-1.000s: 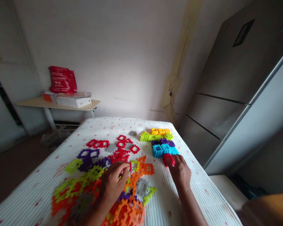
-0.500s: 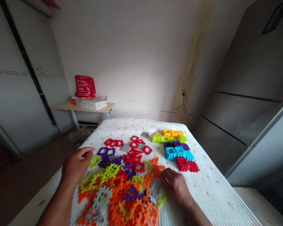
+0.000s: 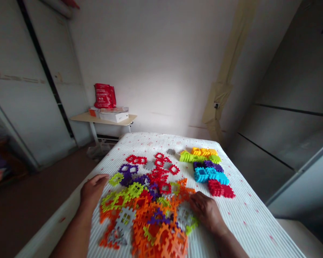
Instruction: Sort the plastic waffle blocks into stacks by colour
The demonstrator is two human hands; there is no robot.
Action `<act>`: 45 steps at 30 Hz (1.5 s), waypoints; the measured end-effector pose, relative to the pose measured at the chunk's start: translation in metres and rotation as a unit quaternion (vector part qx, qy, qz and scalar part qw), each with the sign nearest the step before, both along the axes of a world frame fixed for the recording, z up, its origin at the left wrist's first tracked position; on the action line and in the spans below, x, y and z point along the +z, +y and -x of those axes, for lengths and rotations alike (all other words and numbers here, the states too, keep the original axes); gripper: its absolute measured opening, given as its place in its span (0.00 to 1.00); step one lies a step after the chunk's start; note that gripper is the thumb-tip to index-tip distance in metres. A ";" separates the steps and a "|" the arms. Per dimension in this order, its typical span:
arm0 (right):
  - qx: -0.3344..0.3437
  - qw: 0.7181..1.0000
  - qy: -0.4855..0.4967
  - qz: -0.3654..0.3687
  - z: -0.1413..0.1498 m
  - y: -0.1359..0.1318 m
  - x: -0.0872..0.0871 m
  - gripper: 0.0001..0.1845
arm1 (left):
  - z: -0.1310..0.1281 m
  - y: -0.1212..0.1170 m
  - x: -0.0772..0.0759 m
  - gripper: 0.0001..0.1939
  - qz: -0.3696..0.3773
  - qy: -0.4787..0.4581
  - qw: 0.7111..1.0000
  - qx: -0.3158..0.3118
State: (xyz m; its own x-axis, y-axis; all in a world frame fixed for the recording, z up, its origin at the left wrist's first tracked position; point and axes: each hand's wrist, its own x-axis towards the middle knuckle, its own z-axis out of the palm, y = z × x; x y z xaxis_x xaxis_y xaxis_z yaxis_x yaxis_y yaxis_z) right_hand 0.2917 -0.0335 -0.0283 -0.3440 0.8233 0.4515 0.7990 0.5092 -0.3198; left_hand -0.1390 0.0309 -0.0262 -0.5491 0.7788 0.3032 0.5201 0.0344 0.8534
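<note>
A heap of flat plastic interlocking tiles with notched edges, with orange tiles in front, lies on the bed between my hands. My left hand is at the heap's left edge, holding nothing, fingers loosely bent and apart from the thumb. Closest to it is a lime green square tile. At the right edge, my right hand rests with curled fingers against the orange and grey tiles. Its fingertips are hidden, so what they grip cannot be made out. Red tiles and purple tiles lie farther back.
Tiles sorted by colour stand in rows at the right: yellow, lime green, purple, light blue and red. Behind the bed, a small table carries boxes and a red bag.
The view has turned a little left, so everything appears shifted right. My left hand has drawn back slightly from the heap. My right hand stays at the same tiles.
</note>
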 end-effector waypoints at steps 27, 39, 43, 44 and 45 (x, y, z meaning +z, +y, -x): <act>0.275 0.953 -0.121 -0.035 0.069 -0.046 0.026 0.24 | -0.023 -0.001 -0.009 0.15 0.017 -0.004 1.000 0.001; 0.237 0.963 -0.122 0.045 0.078 -0.010 0.021 0.34 | -0.037 0.024 -0.005 0.13 0.048 0.042 0.998 -0.020; 0.227 0.965 -0.125 0.034 0.082 0.006 0.022 0.34 | -0.043 0.033 -0.001 0.11 0.056 0.050 0.996 -0.036; 0.224 0.966 -0.125 0.032 0.082 0.009 0.022 0.33 | -0.044 0.034 0.000 0.12 0.058 0.052 0.996 -0.040; 0.221 0.967 -0.125 0.032 0.083 0.011 0.022 0.33 | -0.044 0.035 0.001 0.12 0.058 0.053 0.996 -0.044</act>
